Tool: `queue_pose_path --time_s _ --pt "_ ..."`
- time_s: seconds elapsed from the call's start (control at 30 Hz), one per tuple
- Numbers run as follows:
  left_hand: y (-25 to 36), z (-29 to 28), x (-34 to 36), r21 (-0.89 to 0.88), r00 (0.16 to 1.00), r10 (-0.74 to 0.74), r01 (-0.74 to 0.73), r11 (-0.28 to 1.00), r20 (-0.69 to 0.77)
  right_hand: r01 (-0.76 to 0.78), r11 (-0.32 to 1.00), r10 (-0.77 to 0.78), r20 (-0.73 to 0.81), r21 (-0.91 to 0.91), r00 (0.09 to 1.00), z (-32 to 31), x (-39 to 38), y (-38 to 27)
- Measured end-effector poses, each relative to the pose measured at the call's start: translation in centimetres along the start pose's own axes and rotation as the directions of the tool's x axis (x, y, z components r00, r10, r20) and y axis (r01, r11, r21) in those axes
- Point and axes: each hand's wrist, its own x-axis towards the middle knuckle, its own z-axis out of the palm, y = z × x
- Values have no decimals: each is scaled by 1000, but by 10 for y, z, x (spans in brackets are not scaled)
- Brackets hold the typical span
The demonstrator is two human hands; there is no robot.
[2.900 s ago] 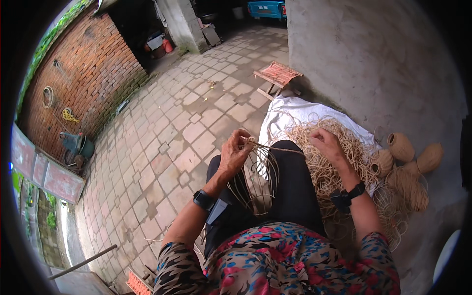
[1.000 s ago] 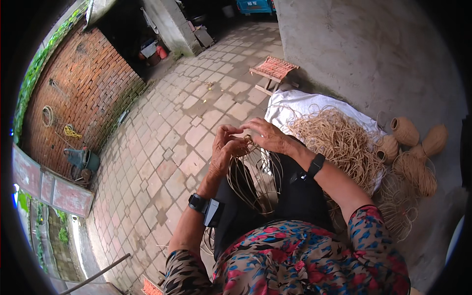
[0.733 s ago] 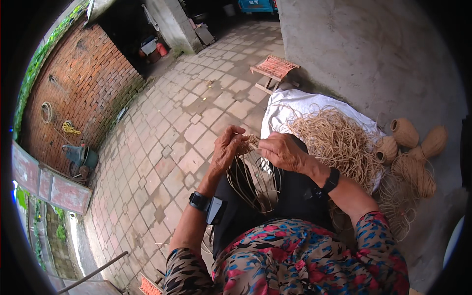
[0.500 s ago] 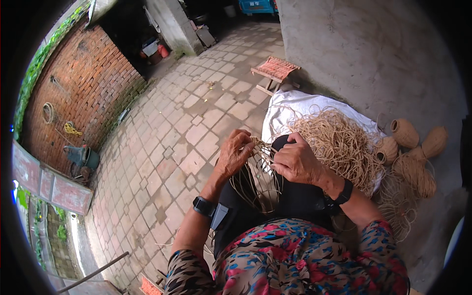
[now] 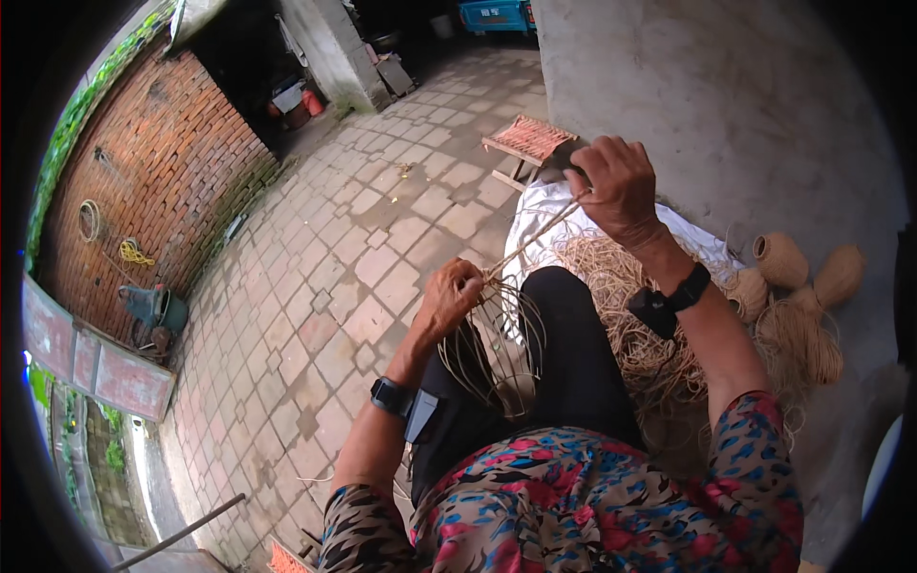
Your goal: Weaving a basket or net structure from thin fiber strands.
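Between my knees stands an open wire frame (image 5: 511,368) shaped like a small basket, narrowing toward its top. My left hand (image 5: 451,294) is closed on the frame's upper rim. A tan cord (image 5: 543,234) runs taut from that rim, up and to the right. Its far end is pinched in my right hand (image 5: 616,186), raised above the white sheet. The fingertips of my left hand partly cover the rim, so the cord's fastening there cannot be made out.
Right of my knees, a heap of loose tan cord (image 5: 621,306) lies on a white sheet (image 5: 544,205). Several woven vessels (image 5: 783,260) and a cord bundle (image 5: 812,349) sit beyond. A low red-topped stool (image 5: 530,140) stands ahead by the grey wall (image 5: 707,105).
My right hand has moved away from the rim, up and to the right, drawing the cord out taut. My left hand has stayed at the frame's top.
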Motion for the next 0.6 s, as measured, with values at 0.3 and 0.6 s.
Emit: queue_pose_path --time_s 0.3,0.6 --pt "7 2 2 -80 999 -34 34 996 -2 -704 -328 219 776 630 592 -18 -27 -55" --pt "-4 -3 -4 -61 999 -16 13 998 -44 -211 977 209 -65 -40 976 -73 -7 9"
